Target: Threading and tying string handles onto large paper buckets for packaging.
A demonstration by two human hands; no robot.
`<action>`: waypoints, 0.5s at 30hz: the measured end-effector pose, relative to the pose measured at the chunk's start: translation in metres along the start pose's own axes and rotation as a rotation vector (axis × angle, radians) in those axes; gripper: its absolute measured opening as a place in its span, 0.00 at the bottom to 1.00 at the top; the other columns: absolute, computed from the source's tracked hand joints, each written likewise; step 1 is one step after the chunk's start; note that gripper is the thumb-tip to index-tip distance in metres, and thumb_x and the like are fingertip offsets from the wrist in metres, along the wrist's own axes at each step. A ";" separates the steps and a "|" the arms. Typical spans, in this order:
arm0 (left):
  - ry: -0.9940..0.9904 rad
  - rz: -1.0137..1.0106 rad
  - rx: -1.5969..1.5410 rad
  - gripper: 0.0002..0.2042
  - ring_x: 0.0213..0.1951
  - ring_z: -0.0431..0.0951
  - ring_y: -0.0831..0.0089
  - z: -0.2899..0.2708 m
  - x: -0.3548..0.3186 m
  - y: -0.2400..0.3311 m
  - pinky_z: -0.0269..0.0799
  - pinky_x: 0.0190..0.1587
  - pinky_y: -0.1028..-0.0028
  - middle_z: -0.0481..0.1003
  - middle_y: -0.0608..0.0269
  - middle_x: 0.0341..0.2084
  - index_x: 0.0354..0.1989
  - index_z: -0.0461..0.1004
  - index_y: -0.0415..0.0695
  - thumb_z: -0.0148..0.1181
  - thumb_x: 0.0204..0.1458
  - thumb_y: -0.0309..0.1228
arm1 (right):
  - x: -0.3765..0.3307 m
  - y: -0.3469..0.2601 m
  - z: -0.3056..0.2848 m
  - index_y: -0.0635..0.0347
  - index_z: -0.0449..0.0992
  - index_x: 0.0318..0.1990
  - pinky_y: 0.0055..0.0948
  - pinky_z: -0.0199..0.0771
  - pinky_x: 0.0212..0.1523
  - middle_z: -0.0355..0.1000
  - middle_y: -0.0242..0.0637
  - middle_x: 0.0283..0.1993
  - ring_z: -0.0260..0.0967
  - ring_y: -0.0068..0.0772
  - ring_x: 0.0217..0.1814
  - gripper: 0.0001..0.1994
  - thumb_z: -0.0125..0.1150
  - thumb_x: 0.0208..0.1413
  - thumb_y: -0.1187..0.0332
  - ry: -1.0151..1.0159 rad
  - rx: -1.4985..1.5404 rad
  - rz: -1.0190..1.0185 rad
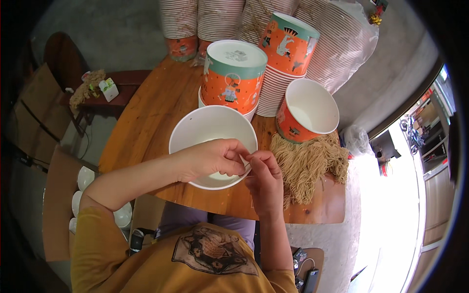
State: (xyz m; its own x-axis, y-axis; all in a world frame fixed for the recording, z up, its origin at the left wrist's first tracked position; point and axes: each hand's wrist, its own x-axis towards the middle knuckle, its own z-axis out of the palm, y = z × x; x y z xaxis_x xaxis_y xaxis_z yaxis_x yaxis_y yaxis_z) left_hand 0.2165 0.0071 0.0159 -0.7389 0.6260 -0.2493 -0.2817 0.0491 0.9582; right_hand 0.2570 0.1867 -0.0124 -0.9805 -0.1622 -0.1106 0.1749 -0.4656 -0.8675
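Both hands, left hand [212, 158] and right hand [264, 178], pinch the near rim of a white bowl [205, 128] at desk [146, 122] centre, string bundle [310, 163] at 3 o'clock; a steady two-handed pinch, bowl kept flat, likely serves best.

A small packing workshop: tall stacks of paper tubs [337, 44] crowd a wooden bench [146, 122] on bare concrete floor [107, 29].
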 end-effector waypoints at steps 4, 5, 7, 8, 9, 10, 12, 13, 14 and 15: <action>-0.023 -0.028 0.066 0.14 0.35 0.70 0.82 0.000 -0.003 0.001 0.65 0.38 0.80 0.76 0.67 0.34 0.46 0.72 0.37 0.60 0.54 0.29 | 0.005 0.000 -0.006 0.53 0.71 0.39 0.13 0.54 0.22 0.63 0.21 0.24 0.54 0.10 0.22 0.01 0.54 0.61 0.70 0.043 0.205 -0.025; -0.006 -0.037 0.058 0.12 0.34 0.70 0.83 0.001 -0.005 0.003 0.65 0.38 0.80 0.76 0.68 0.34 0.44 0.73 0.37 0.59 0.54 0.30 | 0.003 -0.004 -0.006 0.53 0.71 0.39 0.13 0.54 0.22 0.63 0.21 0.24 0.54 0.10 0.22 0.01 0.54 0.61 0.70 0.044 0.203 -0.024; 0.016 -0.042 0.045 0.11 0.34 0.70 0.83 0.000 -0.004 0.005 0.65 0.37 0.81 0.76 0.68 0.33 0.42 0.74 0.38 0.58 0.54 0.30 | -0.002 -0.013 -0.006 0.55 0.71 0.41 0.13 0.49 0.20 0.62 0.19 0.25 0.52 0.08 0.21 0.03 0.55 0.62 0.69 0.012 -0.051 -0.097; 0.027 -0.018 0.032 0.10 0.33 0.70 0.83 0.000 -0.002 0.006 0.65 0.37 0.81 0.75 0.69 0.32 0.42 0.74 0.38 0.58 0.55 0.30 | -0.005 -0.020 -0.011 0.56 0.71 0.41 0.12 0.52 0.21 0.67 0.22 0.28 0.56 0.09 0.22 0.04 0.56 0.62 0.68 -0.056 -0.147 -0.108; 0.033 0.006 0.019 0.10 0.33 0.70 0.82 0.001 0.000 0.006 0.65 0.36 0.81 0.75 0.69 0.32 0.42 0.74 0.38 0.57 0.55 0.30 | -0.007 -0.029 -0.013 0.56 0.71 0.41 0.12 0.52 0.21 0.67 0.22 0.28 0.56 0.09 0.22 0.04 0.56 0.62 0.68 -0.052 -0.150 -0.107; 0.032 0.002 0.014 0.10 0.33 0.70 0.82 0.000 0.000 0.006 0.65 0.36 0.81 0.75 0.69 0.32 0.42 0.74 0.38 0.57 0.55 0.30 | -0.009 -0.038 -0.012 0.57 0.71 0.41 0.12 0.53 0.21 0.70 0.23 0.30 0.58 0.08 0.24 0.05 0.56 0.62 0.67 -0.155 -0.282 -0.093; -0.035 -0.006 -0.050 0.08 0.32 0.70 0.82 -0.002 0.002 0.009 0.65 0.35 0.81 0.75 0.69 0.31 0.40 0.74 0.40 0.57 0.55 0.30 | -0.010 -0.051 -0.008 0.57 0.71 0.41 0.11 0.55 0.22 0.73 0.25 0.32 0.60 0.08 0.25 0.06 0.57 0.62 0.67 -0.255 -0.414 -0.075; -0.038 -0.041 -0.048 0.07 0.31 0.70 0.83 0.001 0.003 0.011 0.65 0.35 0.81 0.75 0.69 0.30 0.39 0.73 0.41 0.57 0.55 0.29 | -0.008 -0.057 -0.005 0.58 0.72 0.42 0.11 0.56 0.22 0.74 0.26 0.34 0.62 0.08 0.26 0.06 0.57 0.62 0.67 -0.288 -0.426 -0.032; -0.040 -0.042 -0.051 0.07 0.31 0.70 0.83 0.002 0.004 0.011 0.65 0.35 0.81 0.75 0.69 0.30 0.39 0.73 0.41 0.57 0.55 0.29 | -0.005 -0.061 -0.004 0.58 0.73 0.43 0.10 0.58 0.23 0.76 0.27 0.35 0.64 0.08 0.27 0.06 0.57 0.62 0.67 -0.322 -0.436 0.011; -0.048 -0.024 0.014 0.06 0.31 0.69 0.83 0.004 0.005 0.011 0.65 0.35 0.81 0.74 0.69 0.30 0.39 0.73 0.41 0.57 0.56 0.29 | -0.002 -0.063 -0.003 0.58 0.73 0.43 0.10 0.58 0.23 0.76 0.27 0.35 0.64 0.08 0.27 0.06 0.57 0.62 0.67 -0.319 -0.439 0.009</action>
State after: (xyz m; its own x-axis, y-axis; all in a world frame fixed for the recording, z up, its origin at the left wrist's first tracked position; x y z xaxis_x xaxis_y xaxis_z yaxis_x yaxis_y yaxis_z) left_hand 0.2126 0.0139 0.0262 -0.7019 0.6608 -0.2658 -0.2903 0.0754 0.9540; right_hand 0.2475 0.2192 0.0406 -0.8916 -0.4521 -0.0261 0.0630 -0.0667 -0.9958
